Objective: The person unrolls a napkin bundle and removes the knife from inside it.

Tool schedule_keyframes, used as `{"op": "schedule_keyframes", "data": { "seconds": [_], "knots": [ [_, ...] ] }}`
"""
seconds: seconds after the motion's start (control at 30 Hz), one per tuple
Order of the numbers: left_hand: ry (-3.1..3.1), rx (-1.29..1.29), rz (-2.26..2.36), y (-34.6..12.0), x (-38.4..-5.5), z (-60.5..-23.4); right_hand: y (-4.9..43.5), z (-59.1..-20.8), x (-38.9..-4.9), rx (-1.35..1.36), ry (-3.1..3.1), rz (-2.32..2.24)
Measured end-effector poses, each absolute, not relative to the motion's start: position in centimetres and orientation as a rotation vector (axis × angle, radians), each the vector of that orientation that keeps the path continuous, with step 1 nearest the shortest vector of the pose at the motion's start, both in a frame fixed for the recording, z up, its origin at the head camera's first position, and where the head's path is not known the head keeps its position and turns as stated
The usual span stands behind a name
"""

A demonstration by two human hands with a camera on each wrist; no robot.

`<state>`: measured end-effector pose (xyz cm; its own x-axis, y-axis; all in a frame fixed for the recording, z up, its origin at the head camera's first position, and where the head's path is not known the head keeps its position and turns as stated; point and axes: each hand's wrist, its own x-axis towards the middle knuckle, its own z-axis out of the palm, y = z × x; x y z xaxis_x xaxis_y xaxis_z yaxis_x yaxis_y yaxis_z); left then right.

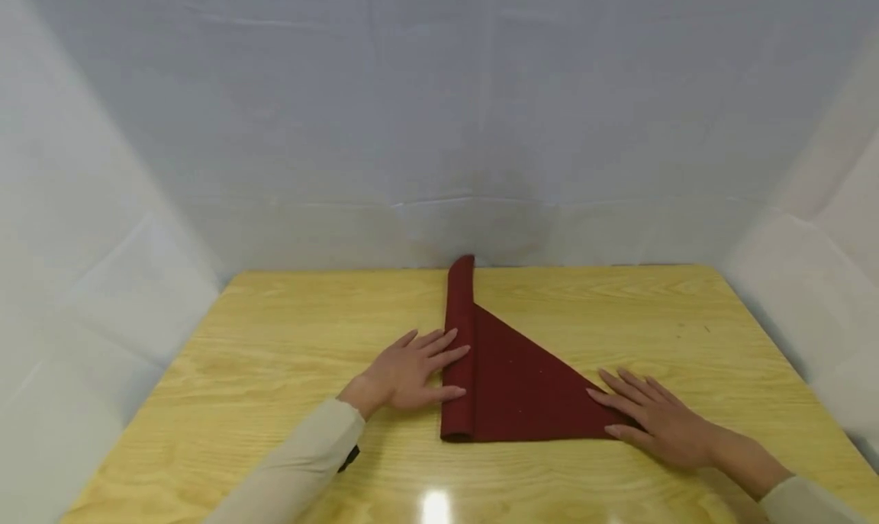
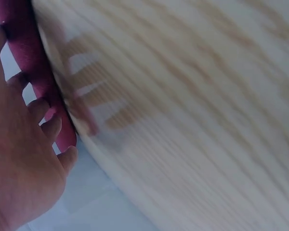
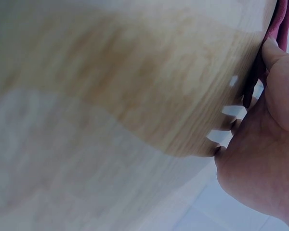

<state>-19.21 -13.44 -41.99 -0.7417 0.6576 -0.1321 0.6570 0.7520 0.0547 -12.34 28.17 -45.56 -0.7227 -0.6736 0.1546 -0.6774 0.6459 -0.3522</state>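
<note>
A dark red cloth (image 1: 529,394) lies on the wooden table, its left side rolled into a tube and its right side tapering to a point. My left hand (image 1: 415,371) rests on the rolled part with fingers spread and fairly straight. In the left wrist view, those fingertips touch the red roll (image 2: 31,62). My right hand (image 1: 662,425) lies palm down over the cloth's right corner, fingers extended, hiding the tip. The right wrist view shows the cloth's edge (image 3: 274,29) beside the thumb of that hand.
The light wooden table (image 1: 309,326) reaches back to a pale grey sheet (image 1: 481,127). White sheeting stands at the left (image 1: 82,242) and right (image 1: 838,280) sides. The roll's far end reaches the table's back edge. A bright reflection shows near the front.
</note>
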Motion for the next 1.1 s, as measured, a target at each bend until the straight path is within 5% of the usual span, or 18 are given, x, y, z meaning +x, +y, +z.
{"op": "schedule_keyframes", "data": {
  "seconds": [1.1],
  "knots": [
    [2.798,1.272,-0.053,-8.8,-20.5,-41.5,27.6,-44.9,-12.3,1.142,-2.866,0.633]
  ]
}}
